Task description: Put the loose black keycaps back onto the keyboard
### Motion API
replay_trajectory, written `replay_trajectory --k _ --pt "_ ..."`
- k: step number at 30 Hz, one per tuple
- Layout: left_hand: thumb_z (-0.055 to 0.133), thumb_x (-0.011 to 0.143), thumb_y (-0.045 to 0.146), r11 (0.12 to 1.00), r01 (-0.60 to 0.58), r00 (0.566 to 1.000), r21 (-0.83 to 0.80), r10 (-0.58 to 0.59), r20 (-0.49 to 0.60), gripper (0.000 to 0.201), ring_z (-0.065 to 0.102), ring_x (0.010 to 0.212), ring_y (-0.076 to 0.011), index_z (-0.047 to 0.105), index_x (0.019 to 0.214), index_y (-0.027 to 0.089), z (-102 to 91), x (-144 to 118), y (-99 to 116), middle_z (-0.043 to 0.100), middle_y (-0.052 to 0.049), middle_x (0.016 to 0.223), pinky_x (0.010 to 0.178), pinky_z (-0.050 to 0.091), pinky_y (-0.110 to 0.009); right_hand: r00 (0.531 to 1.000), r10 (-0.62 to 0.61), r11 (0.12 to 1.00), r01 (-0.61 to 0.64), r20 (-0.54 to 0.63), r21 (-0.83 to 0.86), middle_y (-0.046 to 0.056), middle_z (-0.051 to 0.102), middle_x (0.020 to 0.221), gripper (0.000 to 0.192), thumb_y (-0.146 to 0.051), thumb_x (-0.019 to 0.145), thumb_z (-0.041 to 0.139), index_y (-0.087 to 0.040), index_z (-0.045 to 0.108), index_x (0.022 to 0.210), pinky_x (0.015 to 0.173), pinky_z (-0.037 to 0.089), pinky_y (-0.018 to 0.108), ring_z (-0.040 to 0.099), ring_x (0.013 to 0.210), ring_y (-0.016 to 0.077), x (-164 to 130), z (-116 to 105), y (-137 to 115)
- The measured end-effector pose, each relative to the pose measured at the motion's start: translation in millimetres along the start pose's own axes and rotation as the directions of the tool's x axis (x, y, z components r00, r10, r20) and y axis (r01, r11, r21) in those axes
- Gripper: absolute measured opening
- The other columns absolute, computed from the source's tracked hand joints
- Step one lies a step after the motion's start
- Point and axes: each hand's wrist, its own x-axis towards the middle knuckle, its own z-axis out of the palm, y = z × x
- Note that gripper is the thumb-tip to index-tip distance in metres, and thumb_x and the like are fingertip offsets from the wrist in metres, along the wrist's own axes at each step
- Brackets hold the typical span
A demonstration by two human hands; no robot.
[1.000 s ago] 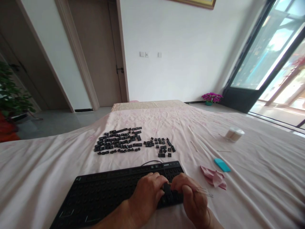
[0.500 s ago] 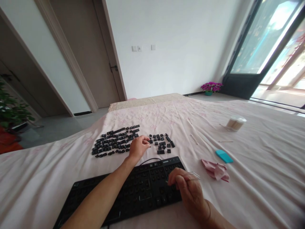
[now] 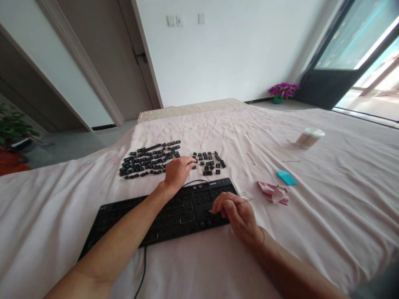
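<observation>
A black keyboard (image 3: 199, 216), many of its key positions bare, lies on the pink bedsheet under both my forearms. Past its back edge, my left hand (image 3: 178, 172) reaches in among the loose black keycaps (image 3: 207, 172), thumb and fingers pinched together. A keycap is right at those fingertips, but whether they hold it is hidden. Over the right part of the keyboard, my right hand (image 3: 239, 214) is closed round a wire keycap puller (image 3: 246, 197), whose bent wire loops stick out to the right. A larger group of keycaps (image 3: 149, 160) lies in rows to the left.
To the right lie a crumpled pink cloth (image 3: 274, 192), a blue flat piece (image 3: 286, 177), several cotton swabs (image 3: 252, 158) and a clear tub of swabs (image 3: 309, 138). The keyboard cable (image 3: 144, 270) runs toward me over the sheet (image 3: 187, 274).
The view has tilted down, so everything sits higher in the picture. My left hand stays at the right group of keycaps, and my right hand still grips the wire puller above the keyboard.
</observation>
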Motion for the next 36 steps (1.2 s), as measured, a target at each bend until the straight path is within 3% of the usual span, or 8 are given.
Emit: replay_trajectory --k 3,5,12,20,27,31,36 --pt "0.060 0.086 0.027 0.983 -0.099 0.993 -0.153 0.106 0.042 0.015 0.066 0.086 -0.0154 0.073 0.091 0.023 -14.8 -28 6 0.074 0.000 0.092 0.077 0.046 -0.024 0.992 0.126 0.992 -0.127 -0.015 -0.008 0.003 0.061 0.072 0.044 -0.043 0.097 0.037 -0.018 0.063 0.072 0.048 0.038 0.023 0.049 0.053 0.0100 -3 6 -3" --pt "0.061 0.085 0.025 0.962 -0.105 0.985 -0.251 0.135 0.108 0.013 0.066 0.084 -0.0138 0.073 0.089 0.022 -24.0 -51 10 0.073 0.000 0.089 0.078 0.046 -0.022 0.985 0.170 0.985 -0.170 -0.021 -0.003 0.003 0.061 0.071 0.044 -0.046 0.096 0.039 -0.018 0.063 0.073 0.046 0.038 0.022 0.049 0.051 0.0095 -4 10 -5" --pt "0.062 0.084 0.022 0.925 -0.047 0.953 -0.377 0.155 0.261 0.013 0.063 0.084 -0.0124 0.073 0.090 0.023 -39.0 -111 20 0.071 0.002 0.088 0.079 0.045 -0.022 0.986 0.037 0.996 -0.024 0.163 -0.081 0.005 0.063 0.075 0.047 -0.045 0.098 0.034 -0.018 0.065 0.076 0.059 0.044 0.025 0.052 0.060 0.0123 -3 14 -12" --pt "0.064 0.084 0.032 0.920 -0.184 0.902 -0.346 0.297 0.312 0.012 0.058 0.082 -0.0127 0.073 0.085 0.024 -30.3 -121 16 0.068 0.003 0.083 0.078 0.039 -0.024 0.894 -0.066 0.927 0.219 0.444 -0.304 0.003 0.064 0.073 0.045 -0.038 0.099 0.031 -0.019 0.061 0.071 0.071 0.044 0.027 0.058 0.071 0.0146 10 23 -26" --pt "0.063 0.083 0.040 0.943 -0.211 0.909 -0.259 0.287 0.303 0.020 0.055 0.079 -0.0133 0.070 0.080 0.022 -17.8 -121 15 0.065 0.001 0.081 0.069 0.036 -0.024 0.816 -0.103 0.844 0.375 0.569 -0.384 0.003 0.061 0.070 0.045 -0.040 0.100 0.026 -0.020 0.054 0.072 0.068 0.041 0.026 0.058 0.068 0.0144 16 24 -28" --pt "0.064 0.082 0.040 0.946 -0.211 0.918 -0.246 0.278 0.282 0.021 0.055 0.078 -0.0135 0.068 0.076 0.021 -15.8 -122 18 0.065 0.001 0.082 0.070 0.037 -0.025 0.816 -0.241 0.827 0.456 0.526 -0.328 0.002 0.057 0.065 0.050 -0.050 0.099 0.020 -0.021 0.050 0.071 0.061 0.039 0.026 0.052 0.061 0.0139 10 26 -16" --pt "0.062 0.084 0.038 0.933 -0.242 0.905 -0.267 0.316 0.285 0.017 0.056 0.083 -0.0147 0.068 0.083 0.022 -18.3 -123 27 0.066 0.001 0.088 0.075 0.037 -0.027 0.872 -0.375 0.866 0.451 0.313 -0.217 0.000 0.054 0.063 0.043 -0.043 0.100 0.023 -0.021 0.048 0.072 0.061 0.038 0.026 0.050 0.060 0.0130 -2 29 0"
